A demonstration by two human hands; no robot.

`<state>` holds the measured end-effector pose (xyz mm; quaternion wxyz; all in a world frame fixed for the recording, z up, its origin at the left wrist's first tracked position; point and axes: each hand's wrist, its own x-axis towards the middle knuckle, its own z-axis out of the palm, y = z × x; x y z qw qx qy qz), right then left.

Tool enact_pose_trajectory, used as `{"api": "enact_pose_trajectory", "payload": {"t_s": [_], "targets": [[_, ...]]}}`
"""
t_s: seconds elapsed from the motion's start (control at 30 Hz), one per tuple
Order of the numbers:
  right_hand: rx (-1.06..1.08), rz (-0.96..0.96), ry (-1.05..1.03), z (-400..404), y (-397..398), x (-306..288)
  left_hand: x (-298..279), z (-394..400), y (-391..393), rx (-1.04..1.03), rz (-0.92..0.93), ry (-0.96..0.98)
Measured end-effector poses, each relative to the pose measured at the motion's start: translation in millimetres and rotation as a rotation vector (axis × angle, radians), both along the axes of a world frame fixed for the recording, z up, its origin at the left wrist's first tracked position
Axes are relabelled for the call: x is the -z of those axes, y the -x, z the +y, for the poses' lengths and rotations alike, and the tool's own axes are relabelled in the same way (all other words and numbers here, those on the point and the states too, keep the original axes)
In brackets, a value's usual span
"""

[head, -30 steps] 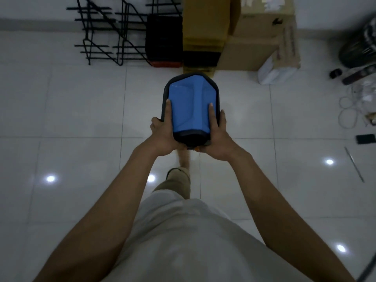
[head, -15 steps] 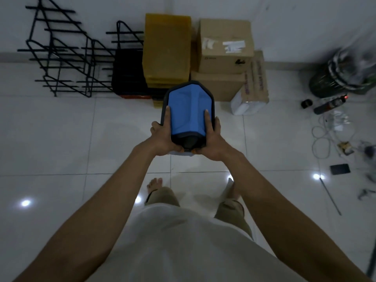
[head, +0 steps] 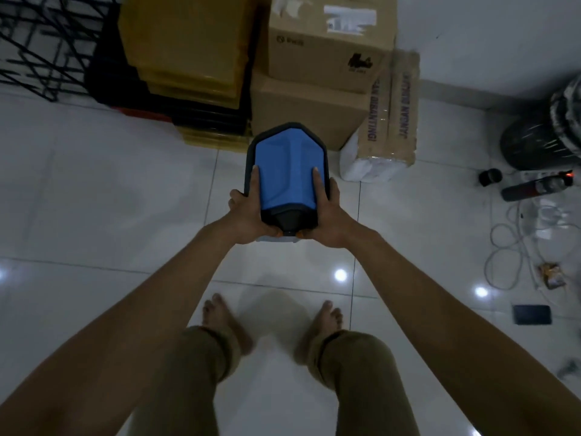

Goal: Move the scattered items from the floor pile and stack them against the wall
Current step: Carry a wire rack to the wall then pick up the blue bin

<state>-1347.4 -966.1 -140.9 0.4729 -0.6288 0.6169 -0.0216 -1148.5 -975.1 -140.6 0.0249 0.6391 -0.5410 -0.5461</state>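
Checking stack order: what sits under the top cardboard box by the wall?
The top cardboard box rests on a larger cardboard box. A wrapped carton leans beside them. The blue case hides the lower box's base.

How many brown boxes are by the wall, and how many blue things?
Brown cardboard boxes: 3 (top taped box, lower box, wrapped leaning box)
Blue plastic case with black rim, gripped by both hands: 1
Total: 4
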Motion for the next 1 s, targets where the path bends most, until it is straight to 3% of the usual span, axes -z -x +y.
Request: {"api": "enact_pose_trajectory", "payload": {"t_s": [0.27, 0.43, 0.67, 1.0], "targets": [[-0.014, -0.007, 0.057, -70.2, 47.8, 183.3, 187.5, -67.2, 48.7, 0.059, -0.05, 0.086], [-0.08, 0.056, 0.193, -112.9, 67.4, 251.3, 261.9, -113.1, 62.3, 0.13, -0.093, 0.188], [-0.108, 0.188, 0.321, -165.7, 87.1, 277.3, 293.8, -166.1, 59.4, 0.227, -0.187, 0.339], [-0.005, 0.22, 0.322, -141.3, 125.6, 276.3, 295.9, -152.4, 83.4, 0.462, -0.197, 0.449]]}}
